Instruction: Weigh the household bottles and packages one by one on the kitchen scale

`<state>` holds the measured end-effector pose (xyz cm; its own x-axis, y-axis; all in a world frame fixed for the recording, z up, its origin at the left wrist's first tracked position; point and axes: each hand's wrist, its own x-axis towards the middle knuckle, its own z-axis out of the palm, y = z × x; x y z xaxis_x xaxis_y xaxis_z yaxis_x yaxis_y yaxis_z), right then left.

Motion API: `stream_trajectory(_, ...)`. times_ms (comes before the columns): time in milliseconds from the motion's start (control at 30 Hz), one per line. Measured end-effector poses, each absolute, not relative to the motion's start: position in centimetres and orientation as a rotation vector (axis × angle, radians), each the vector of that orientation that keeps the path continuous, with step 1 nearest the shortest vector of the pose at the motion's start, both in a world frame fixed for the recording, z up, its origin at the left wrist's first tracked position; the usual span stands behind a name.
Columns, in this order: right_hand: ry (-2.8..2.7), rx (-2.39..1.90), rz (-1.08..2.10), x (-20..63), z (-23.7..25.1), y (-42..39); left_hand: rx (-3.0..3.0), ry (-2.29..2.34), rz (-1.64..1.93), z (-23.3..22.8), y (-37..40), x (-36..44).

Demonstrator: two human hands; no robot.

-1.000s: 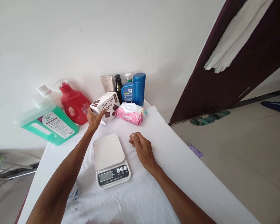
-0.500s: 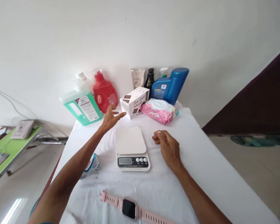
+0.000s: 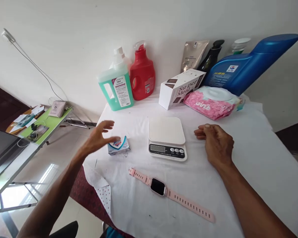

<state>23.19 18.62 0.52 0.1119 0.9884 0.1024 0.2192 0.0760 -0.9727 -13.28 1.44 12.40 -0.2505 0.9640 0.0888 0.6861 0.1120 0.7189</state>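
Observation:
My left hand is open, thumb and fingers spread apart. It hovers at the left end of a small blue-and-white soap box, and the thumb overlaps the box's top in view. I cannot tell if they touch. Right of the box sits a white kitchen scale with a bare platform and a blank display. On the cloth beside the scale's right edge rests my right hand, its fingers curled together with nothing visible in them. A smartwatch with a pink strap lies unbuckled in front of the scale.
Along the wall stand a green liquid jug, a red bottle, a white Su-per Meal box, a tube, a dark pump bottle and a blue bottle. A pink wipes pack lies before them. A green side table is at left.
My left hand has drawn back from near the red bottle and the white box to the soap box. The view has turned left; my right hand stays curled beside the scale.

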Motion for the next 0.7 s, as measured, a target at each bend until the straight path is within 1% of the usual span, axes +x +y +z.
stream_trajectory(133,-1.314,-1.337,0.913,23.2,0.2,18.9,1.755,2.137,0.63,8.0,-1.0,-12.0)
stream_trajectory(233,-1.323,-1.289,0.926,23.3,0.3,19.1,1.782,2.147,0.638,6.4,-0.8,-11.9)
stream_trajectory(300,-1.335,-1.253,0.944,23.4,0.6,19.1,1.758,2.133,0.747,6.8,0.0,-11.9)
stream_trajectory(400,-1.351,-1.235,0.949,23.5,1.1,19.1,1.726,2.162,0.915,9.3,2.2,-10.8)
stream_trajectory(533,-1.331,-1.223,0.967,23.6,1.3,19.0,1.934,2.035,0.955,12.5,6.9,-6.9)
stream_trajectory(600,-1.317,-1.22,0.98,23.6,1.3,19.1,2.056,1.91,0.948,12.5,9.6,-4.6)
stream_trajectory(700,-1.321,-1.212,0.986,23.6,1.4,19.1,2.176,1.802,0.881,10.6,13.4,-1.8)
